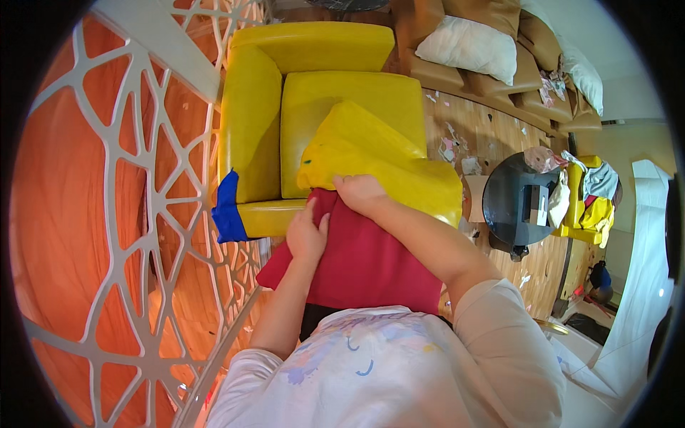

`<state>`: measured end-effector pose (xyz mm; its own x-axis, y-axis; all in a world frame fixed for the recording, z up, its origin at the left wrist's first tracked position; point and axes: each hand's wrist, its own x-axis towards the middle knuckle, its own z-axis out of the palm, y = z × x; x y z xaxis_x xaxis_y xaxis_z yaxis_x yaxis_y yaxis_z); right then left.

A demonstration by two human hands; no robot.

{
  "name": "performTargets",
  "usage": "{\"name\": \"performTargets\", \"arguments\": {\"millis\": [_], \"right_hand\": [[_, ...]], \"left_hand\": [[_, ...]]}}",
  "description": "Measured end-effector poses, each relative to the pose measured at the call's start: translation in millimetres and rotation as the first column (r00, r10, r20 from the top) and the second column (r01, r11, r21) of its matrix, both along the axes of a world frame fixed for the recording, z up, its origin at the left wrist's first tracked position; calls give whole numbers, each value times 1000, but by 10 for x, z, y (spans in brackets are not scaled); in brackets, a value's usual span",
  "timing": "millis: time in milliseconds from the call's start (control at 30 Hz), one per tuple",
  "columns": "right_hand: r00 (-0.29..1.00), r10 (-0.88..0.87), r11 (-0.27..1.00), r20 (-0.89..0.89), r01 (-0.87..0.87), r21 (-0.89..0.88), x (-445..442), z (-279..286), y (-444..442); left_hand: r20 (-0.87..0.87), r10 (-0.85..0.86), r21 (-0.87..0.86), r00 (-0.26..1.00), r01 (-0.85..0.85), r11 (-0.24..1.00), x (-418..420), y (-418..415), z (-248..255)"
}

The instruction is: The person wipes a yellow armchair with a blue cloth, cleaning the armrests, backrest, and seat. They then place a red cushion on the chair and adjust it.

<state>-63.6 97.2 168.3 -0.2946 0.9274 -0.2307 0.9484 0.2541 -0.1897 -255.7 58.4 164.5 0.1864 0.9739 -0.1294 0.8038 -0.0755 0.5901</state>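
Note:
A crimson cloth (369,262) spreads across the space between my body and a yellow armchair (342,85). My left hand (307,235) is on its upper left part, with the cloth between thumb and fingers. Curled in a fist, my right hand (361,192) grips the cloth's upper edge where it meets a yellow leather-like sheet (369,139). That sheet lies loosely over the chair's seat and near right corner, and it has a small green mark. How the two pieces join under my right hand is hidden. A blue fabric piece (230,208) covers the chair's near left corner.
A white lattice partition (109,144) runs along the left. To the right stand a round black table (503,198) with a box and a smaller yellow chair (575,214) piled with cloths. A brown sofa (497,91) is behind. Scraps litter the wooden floor (481,128).

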Motion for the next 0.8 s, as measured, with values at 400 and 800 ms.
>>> {"name": "performTargets", "arguments": {"millis": [400,800], "right_hand": [[969,213,963,-129,-230,-137,-292,241,162],[992,77,989,-104,-89,-120,-524,101,-36]], "left_hand": [[136,-290,298,947,240,924,178,-155,-358],[259,-400,397,879,280,874,147,-452,-390]]}}
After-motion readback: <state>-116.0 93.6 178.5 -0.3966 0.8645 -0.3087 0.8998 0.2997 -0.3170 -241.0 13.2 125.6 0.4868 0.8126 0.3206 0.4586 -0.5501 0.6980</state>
